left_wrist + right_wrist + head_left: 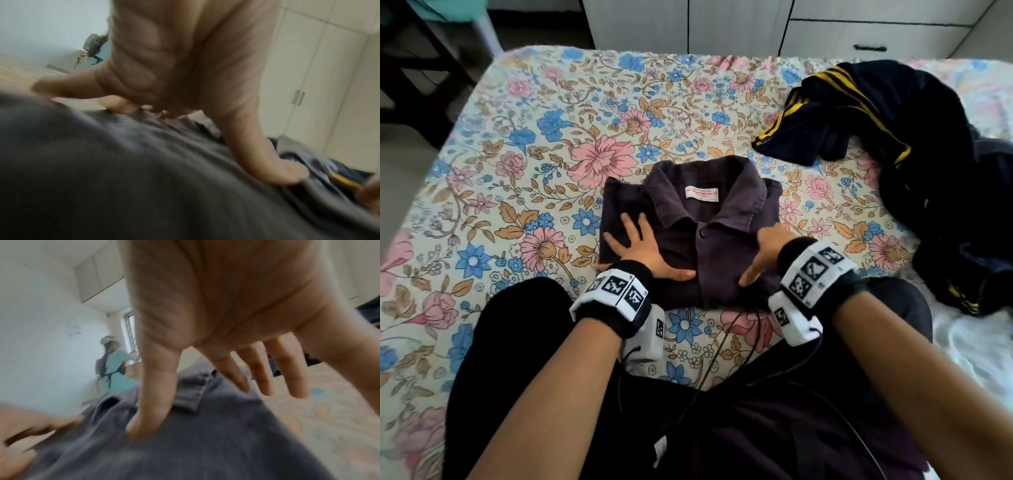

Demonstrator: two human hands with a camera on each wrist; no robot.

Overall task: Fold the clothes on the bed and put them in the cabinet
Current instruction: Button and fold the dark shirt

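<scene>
A dark purple collared shirt (709, 219) lies folded into a neat rectangle on the floral bed (551, 144), collar away from me, white label showing. My left hand (643, 246) lies flat on its left half, fingers spread and straight. My right hand (763, 253) rests on the right half, thumb pointing down toward the placket. In the left wrist view the left hand (174, 81) presses the grey-looking shirt (123, 178). The right wrist view shows the right hand (226, 329) with straight fingers over the shirt (185, 434), thumb touching it.
A heap of dark navy clothes with yellow stripes (876, 137) lies unfolded at the bed's right. White cabinet doors and a drawer with a black handle (869, 48) stand beyond the bed's far edge. My black-clad knees frame the shirt. Another person (115, 366) stands far off.
</scene>
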